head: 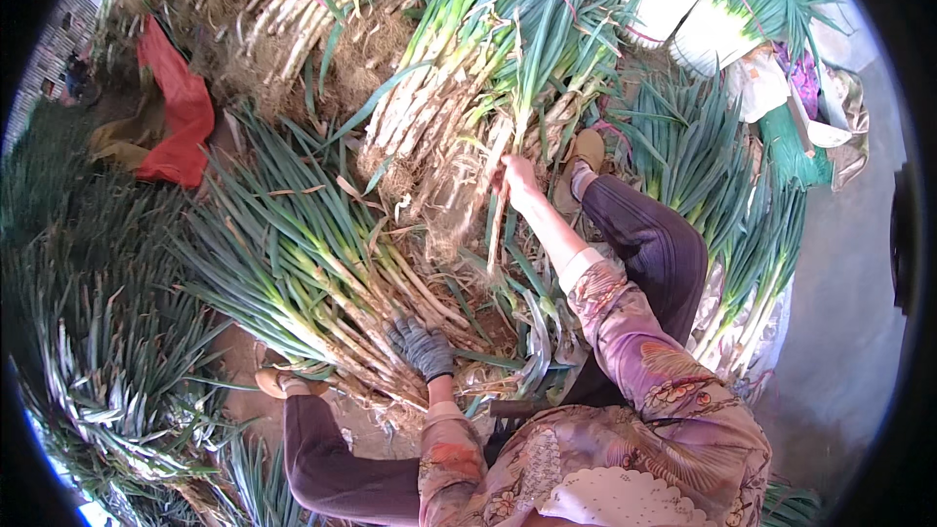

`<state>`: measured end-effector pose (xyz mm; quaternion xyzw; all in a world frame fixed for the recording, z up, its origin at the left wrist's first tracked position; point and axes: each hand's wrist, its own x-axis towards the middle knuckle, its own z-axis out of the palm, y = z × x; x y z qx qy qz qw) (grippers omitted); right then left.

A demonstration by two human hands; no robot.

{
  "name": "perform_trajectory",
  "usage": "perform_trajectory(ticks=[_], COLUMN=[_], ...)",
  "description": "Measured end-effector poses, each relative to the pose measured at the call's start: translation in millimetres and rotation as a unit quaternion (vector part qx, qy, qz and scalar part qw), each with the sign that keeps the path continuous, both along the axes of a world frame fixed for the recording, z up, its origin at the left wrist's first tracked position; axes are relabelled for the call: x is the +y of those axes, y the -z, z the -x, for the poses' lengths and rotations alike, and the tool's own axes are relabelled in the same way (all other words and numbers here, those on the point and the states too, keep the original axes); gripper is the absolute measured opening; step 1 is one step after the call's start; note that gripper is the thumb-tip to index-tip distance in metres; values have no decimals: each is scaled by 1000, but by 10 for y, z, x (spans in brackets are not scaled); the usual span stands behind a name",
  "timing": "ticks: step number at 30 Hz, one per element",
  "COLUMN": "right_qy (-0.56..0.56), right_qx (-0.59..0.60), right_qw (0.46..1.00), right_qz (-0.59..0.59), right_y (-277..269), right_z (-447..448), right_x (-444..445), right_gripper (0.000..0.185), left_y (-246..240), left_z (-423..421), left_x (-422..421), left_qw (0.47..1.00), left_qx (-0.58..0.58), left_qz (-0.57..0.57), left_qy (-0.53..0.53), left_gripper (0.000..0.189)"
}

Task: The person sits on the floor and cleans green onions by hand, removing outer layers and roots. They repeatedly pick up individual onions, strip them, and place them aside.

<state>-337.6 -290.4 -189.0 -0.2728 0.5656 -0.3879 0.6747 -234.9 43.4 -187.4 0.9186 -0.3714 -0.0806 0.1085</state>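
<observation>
My right hand is bare and closed around the lower stalk of a long green onion, whose leaves point up and away. Beyond and to the left of that hand lies a thick bundle of unpeeled green onions with dry roots. My left hand, in a grey knitted glove, rests on the root-end stalks of a loose heap of green onions between my legs; whether its fingers grip any stalk is hard to tell.
Peeled white green onion bundles stand at the top right, near bags and a green sack. More green onions lie on plastic to the right. A red cloth is at the upper left, above dark piled leaves.
</observation>
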Motion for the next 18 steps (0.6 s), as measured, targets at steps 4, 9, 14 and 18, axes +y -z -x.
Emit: perform_trajectory(ticks=[4,9,14,18], right_qy=[56,56,-28,-60], right_qx=[-29,-200,-264,-224], right_qw=[998,977,964,968], right_qz=[-24,47,33,91], right_y=[-470,-1035,-1429,-1581], right_z=[-91,-247,-501,-791], right_x=[806,1881,2273,2278], right_gripper=[15,16,17,13], left_y=[-451,-1040,-1449,-1220], left_z=[-97,300,465,476], left_x=[-123,43,739,1319], left_qw=[940,932,996,990], left_qx=[273,269,53,58], left_qz=[188,232,69,62], left_qy=[-83,67,-5,-111], left_gripper=[31,43,24,30])
